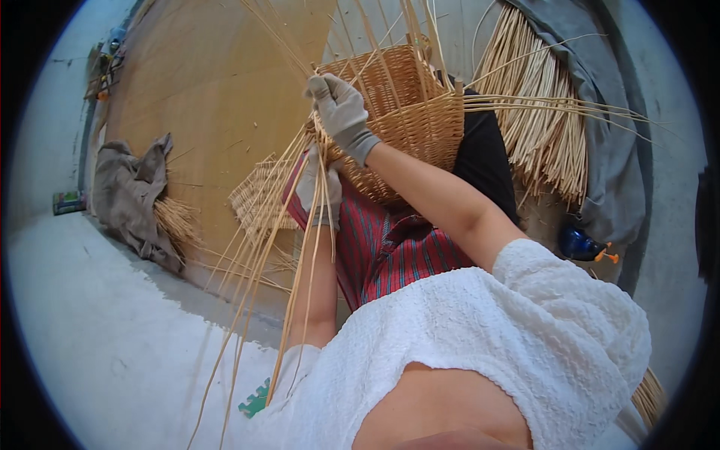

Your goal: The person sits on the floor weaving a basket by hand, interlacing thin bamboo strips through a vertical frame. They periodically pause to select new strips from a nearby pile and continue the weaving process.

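A light-brown woven wicker basket [420, 139] rests tilted on my lap, with long loose wicker strands [259, 247] fanning out from its left corner. My right hand [341, 112], in a pale grey work glove, is closed around some strands at the upper left rim. Lower down, my gloved left hand [319, 191] grips the basket's left side; hanging strands cover part of its fingers. More upright strands [367, 37] rise from the far rim, and a bundle of strands [547, 103] sticks out to the right from the right corner.
A large pile of wicker rods [525, 105] lies on grey cloth [604, 172] at the right. A woven flat piece [259, 195] sits on the brown board [202, 82]. At the left, a dark cloth [131, 195] covers more rods. A dark blue object [577, 244] with orange parts stands at the right.
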`<state>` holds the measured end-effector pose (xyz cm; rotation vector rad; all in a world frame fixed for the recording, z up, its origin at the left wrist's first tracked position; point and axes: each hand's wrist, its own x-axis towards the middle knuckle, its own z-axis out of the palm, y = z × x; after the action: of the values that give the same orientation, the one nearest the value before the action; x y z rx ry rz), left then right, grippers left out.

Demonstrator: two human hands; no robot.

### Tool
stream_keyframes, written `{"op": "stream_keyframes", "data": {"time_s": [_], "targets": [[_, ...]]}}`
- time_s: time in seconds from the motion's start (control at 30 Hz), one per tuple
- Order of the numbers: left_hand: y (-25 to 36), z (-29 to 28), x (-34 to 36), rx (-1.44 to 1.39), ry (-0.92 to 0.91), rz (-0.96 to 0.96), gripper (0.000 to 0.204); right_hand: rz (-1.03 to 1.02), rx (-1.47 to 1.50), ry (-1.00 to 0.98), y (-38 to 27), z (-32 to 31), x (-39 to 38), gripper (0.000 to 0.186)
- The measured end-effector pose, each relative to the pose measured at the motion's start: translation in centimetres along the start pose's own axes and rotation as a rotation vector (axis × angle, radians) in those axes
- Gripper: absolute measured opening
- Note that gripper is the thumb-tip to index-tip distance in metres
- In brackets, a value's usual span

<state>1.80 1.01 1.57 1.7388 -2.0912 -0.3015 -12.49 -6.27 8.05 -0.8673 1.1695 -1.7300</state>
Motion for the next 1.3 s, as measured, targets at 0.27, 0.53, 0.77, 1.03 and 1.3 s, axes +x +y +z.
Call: {"op": "stream_keyframes", "data": {"time_s": [0.27,0.53,0.77,1.03,1.3], "targets": [[1.1,-0.4,0.7,-0.039,-0.004,0.024,0.064,-0.392,-0.365,0.001,-4.9,-0.9,0.1,0.064],[0.7,-2.2,1.1,-0.163,-0.043,0.085,0.041,-0.092,0.451,-0.233,0.5,-14.1,-4.2,0.020],[6.2,-1.2,-0.8,-0.361,0.102,0.298,0.042,0.246,0.064,0.166,-1.7,-21.2,-5.1,0.016],[9.9,0.4,5.4,-0.953,-0.339,-0.342,0.013,-0.721,-0.871,-0.073,-7.0,-8.2,2.6,0.039],[11.1,0.9,4.8,-1.125,-0.101,-0.289,0.023,-0.169,0.003,0.018,-3.8,-19.6,-6.3,0.022]]}}
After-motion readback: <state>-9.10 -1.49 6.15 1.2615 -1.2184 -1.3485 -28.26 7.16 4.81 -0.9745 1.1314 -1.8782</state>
